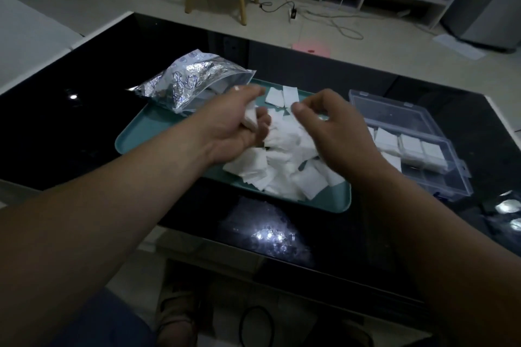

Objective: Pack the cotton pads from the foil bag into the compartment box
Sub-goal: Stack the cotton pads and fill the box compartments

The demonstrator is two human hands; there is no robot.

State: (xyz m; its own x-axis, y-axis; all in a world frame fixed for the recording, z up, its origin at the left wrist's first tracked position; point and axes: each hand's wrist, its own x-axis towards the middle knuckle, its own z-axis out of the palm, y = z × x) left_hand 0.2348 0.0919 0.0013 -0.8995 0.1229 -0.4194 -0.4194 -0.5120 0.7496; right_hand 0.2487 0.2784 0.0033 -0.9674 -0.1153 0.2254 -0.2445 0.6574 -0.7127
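Cotton pads (284, 166) are lying in a loose heap across the middle and near-right of the teal tray (141, 138), with a couple more lying flat near its far edge. Left hand (239, 124) is hovering over tray centre, gripping a small wad of pads in curled fingers. Right hand (338, 127) is hanging above the tray's right side, fingers curled, thumb near fingertips; can't tell if it's pinching anything. Foil bag (186, 82) is lying on the tray's far-left corner. Clear compartment box (423, 132) is sitting just right of the tray, pads filling one row. Black glass table (84, 121) is carrying the tray.
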